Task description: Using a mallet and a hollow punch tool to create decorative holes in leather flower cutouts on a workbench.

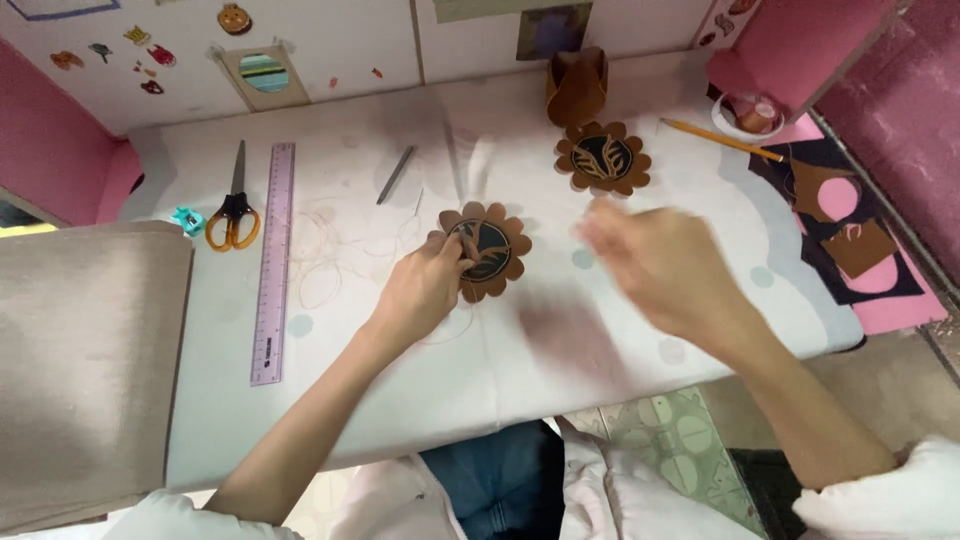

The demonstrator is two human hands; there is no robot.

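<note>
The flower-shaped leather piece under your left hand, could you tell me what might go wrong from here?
The left hand pins only one edge of the flower-shaped leather piece, so it might pivot. Loose thread lies beside it and could snag. The right hand is blurred in motion and may knock the second flower piece.

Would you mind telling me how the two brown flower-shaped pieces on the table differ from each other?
The near flower piece is held at its edge by the left hand; the far flower piece lies untouched. The near one sits mid-table beside loose thread; the far one lies farther back, just before a folded brown leather piece. Both are brown, scalloped, with a dark centre design.
</note>
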